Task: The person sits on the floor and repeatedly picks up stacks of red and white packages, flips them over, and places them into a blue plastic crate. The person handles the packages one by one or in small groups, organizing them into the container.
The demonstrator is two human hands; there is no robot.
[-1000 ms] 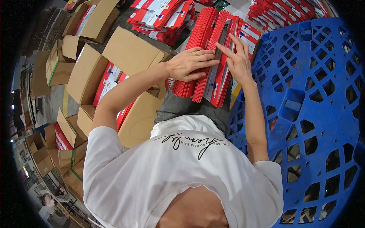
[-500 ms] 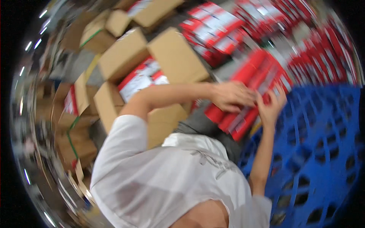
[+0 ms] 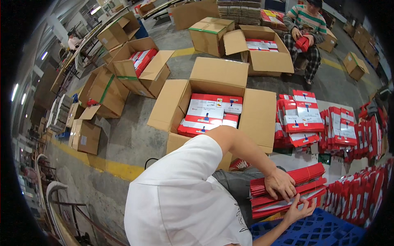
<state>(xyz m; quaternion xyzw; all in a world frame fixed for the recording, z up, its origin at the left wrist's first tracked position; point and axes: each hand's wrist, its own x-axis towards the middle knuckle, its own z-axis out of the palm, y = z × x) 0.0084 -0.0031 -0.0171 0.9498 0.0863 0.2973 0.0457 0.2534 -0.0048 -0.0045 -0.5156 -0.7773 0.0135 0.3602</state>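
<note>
A thick stack of flat red-and-white folded cartons [image 3: 262, 201] lies across my lap, edges upward and parted into bundles. My left hand [image 3: 280, 183] reaches over its top, with fingers bent down and gripping between the bundles. At the stack's near right side is my right hand [image 3: 300, 210], its thumb and fingertips closed on the carton edges close to the left fingertips. Part of the right hand's grip is hidden behind its own fingers. Just beyond my left arm stands an open cardboard box [image 3: 258, 117] holding red-and-white cartons [image 3: 205, 110].
A blue plastic pallet [image 3: 316, 231] lies beneath the stack at the lower right. Piles of red-and-white cartons [image 3: 303, 117] stand to the right, with upright rows [image 3: 357, 192] nearer. Another person [image 3: 305, 37] sits far right holding red cartons. More cardboard boxes [image 3: 141, 67] stand to the left.
My view has swung left and up, showing more floor and boxes, so the hands appear lower. Both hands stay at the stack; the left has settled more firmly onto it.
</note>
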